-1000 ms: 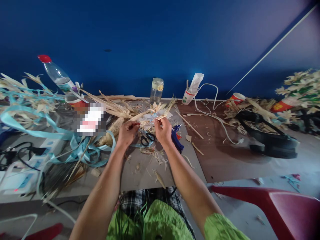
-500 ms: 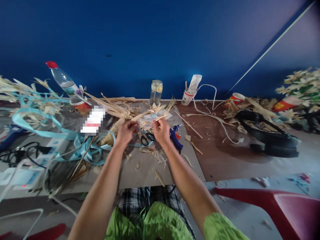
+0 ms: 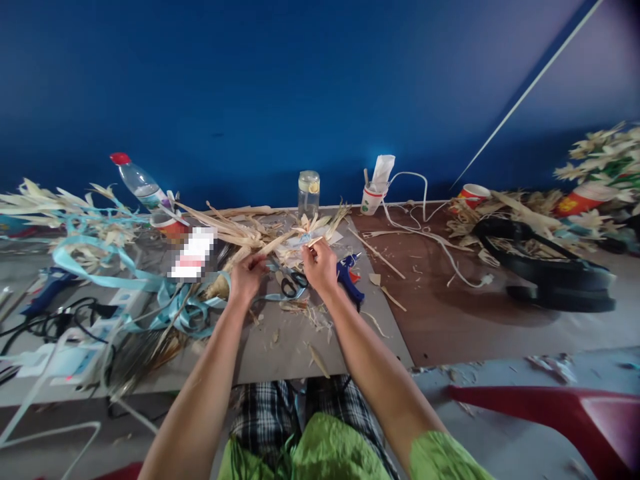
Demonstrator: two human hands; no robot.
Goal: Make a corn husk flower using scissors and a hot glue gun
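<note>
1. The right hand (image 3: 320, 268) pinches a small pale husk piece (image 3: 314, 240) between thumb and fingertips, its grip closed on the piece, which pokes up just above the fingers.
2. The left hand (image 3: 247, 275) is curled shut around a long dry husk strip (image 3: 274, 243) that runs up and to the right toward the right hand.
3. Both hands hover over a grey board (image 3: 295, 337) lying on the surface, with the scissors (image 3: 291, 283) resting on the board between the two hands.
4. Just right of the scissors, beside the right wrist, lies a blue glue gun (image 3: 350, 277).
5. Beyond the scissors, a heap of dry husks (image 3: 240, 227) spreads toward the wall, and a glass jar (image 3: 309, 193) stands upright behind it.
6. Right of the jar stands a paper cup (image 3: 371, 199) holding white paper, with a white cable (image 3: 430, 233) trailing from near it.
7. Left of the scissors, light-blue ribbon (image 3: 105, 280) loops across the surface, and a plastic bottle (image 3: 140, 183) with a red cap leans farther back.
</note>
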